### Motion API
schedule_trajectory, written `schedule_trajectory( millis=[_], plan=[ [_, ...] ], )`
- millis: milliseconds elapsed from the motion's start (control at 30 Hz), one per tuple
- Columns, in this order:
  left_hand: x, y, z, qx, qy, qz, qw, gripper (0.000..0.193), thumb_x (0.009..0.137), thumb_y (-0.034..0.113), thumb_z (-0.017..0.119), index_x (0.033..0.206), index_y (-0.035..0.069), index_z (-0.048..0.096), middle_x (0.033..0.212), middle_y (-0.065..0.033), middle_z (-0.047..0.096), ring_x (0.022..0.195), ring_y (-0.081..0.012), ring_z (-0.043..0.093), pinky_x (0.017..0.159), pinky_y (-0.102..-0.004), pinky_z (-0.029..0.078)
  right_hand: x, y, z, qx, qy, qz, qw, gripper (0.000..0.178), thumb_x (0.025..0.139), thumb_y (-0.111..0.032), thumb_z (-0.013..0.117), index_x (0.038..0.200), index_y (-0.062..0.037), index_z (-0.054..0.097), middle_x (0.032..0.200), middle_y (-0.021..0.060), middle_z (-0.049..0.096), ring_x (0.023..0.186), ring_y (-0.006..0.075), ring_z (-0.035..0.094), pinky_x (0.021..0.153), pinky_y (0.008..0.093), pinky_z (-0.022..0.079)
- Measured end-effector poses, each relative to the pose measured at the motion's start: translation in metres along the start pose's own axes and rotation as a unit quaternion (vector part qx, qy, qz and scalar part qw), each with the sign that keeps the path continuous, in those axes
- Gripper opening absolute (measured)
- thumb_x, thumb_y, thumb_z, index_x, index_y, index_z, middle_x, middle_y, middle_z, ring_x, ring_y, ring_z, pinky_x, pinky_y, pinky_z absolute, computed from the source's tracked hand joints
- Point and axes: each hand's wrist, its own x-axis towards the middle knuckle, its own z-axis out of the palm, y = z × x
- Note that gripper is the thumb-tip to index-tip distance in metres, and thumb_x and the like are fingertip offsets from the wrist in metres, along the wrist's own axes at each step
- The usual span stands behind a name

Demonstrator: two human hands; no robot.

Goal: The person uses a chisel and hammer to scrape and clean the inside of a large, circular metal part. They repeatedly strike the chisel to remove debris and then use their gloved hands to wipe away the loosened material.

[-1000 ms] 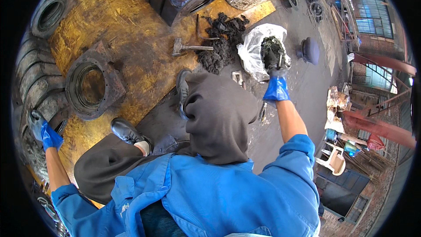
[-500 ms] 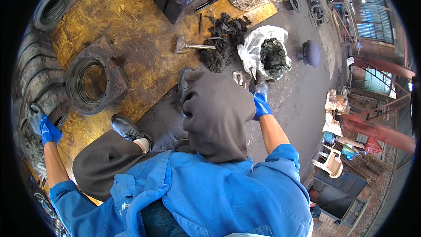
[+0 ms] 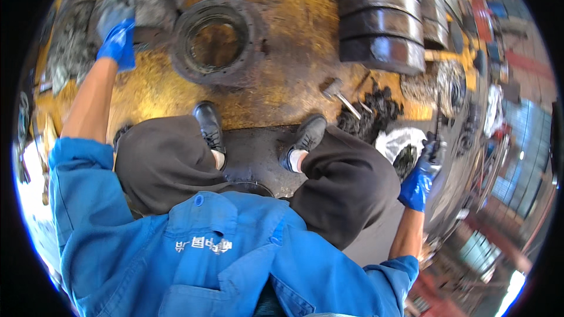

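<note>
Left hand [image 3: 115, 14] at rings [image 3: 155, 9], right hand [image 3: 429, 161] by bag [image 3: 389, 144], past edge of board [image 3: 299, 58]; grips indeterminable. Clear room separates flange [image 3: 252, 38], hammer [image 3: 342, 97].

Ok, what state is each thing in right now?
White bag, open, dark contents showing
Left hand, gloved, at the dark parts
Right hand, gloved, near the white bag, grip unclear
Hammer, lying down, unheld
Flanged ring, lying flat, centre open
Dark scraps, loosely heaped
</note>
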Motion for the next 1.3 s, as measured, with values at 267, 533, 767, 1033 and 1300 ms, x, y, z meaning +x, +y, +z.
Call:
schedule_trajectory(
  millis=[267,533,767,1033,1300],
  plan=[
    [-0.016,-0.008,-0.034,-0.221,0.276,-0.235,0.905,0.024,0.097,0.030,0.057,0.110,0.012,0.067,0.085,-0.0116,0.072,0.076,-0.0317,0.068,0.071,-0.0465,0.054,0.077,-0.256,0.211,0.108,-0.386,-0.177,0.899,0.057,0.089,-0.019,0.069,0.140,0.0010,0.052,0.126,0.0183,0.064,0.103,0.0247,0.066,0.091,0.0325,0.054],
    [0.009,0.018,-0.068,-0.309,0.201,-0.280,0.886,0.021,0.094,0.026,0.059,0.100,0.009,0.068,0.091,-0.0145,0.071,0.081,-0.0320,0.069,0.071,-0.0450,0.054,0.011,-0.341,0.440,-0.254,-0.513,-0.525,0.630,0.048,0.084,-0.008,0.065,0.131,-0.0164,0.063,0.121,0.0132,0.069,0.110,0.0350,0.066,0.092,0.0425,0.055],
    [-0.006,0.011,-0.044,-0.319,0.261,-0.260,0.873,0.021,0.095,0.024,0.055,0.101,0.008,0.067,0.100,-0.0175,0.070,0.096,-0.0346,0.066,0.088,-0.0453,0.052,-0.032,-0.341,0.539,-0.364,-0.533,-0.452,0.615,0.048,0.091,-0.019,0.056,0.138,-0.0260,0.057,0.121,0.0165,0.068,0.110,0.0371,0.066,0.092,0.0467,0.053],
    [-0.007,-0.003,-0.050,-0.342,0.212,-0.237,0.884,0.022,0.093,0.022,0.054,0.101,0.006,0.067,0.105,-0.0165,0.069,0.099,-0.0335,0.065,0.091,-0.0442,0.051,-0.037,-0.331,0.541,-0.446,-0.530,-0.342,0.636,0.038,0.098,-0.031,0.046,0.131,-0.0199,0.063,0.121,0.0182,0.069,0.114,0.0383,0.065,0.095,0.0482,0.052],
    [0.000,0.004,-0.042,-0.349,0.203,-0.258,0.878,0.023,0.091,0.022,0.052,0.099,0.009,0.069,0.108,-0.0145,0.070,0.106,-0.0298,0.064,0.098,-0.0394,0.048,-0.055,-0.290,0.496,-0.296,-0.513,-0.280,0.755,0.027,0.088,-0.019,0.055,0.102,-0.0050,0.074,0.098,0.0258,0.070,0.095,0.0458,0.068,0.081,0.0520,0.055]
  ],
)
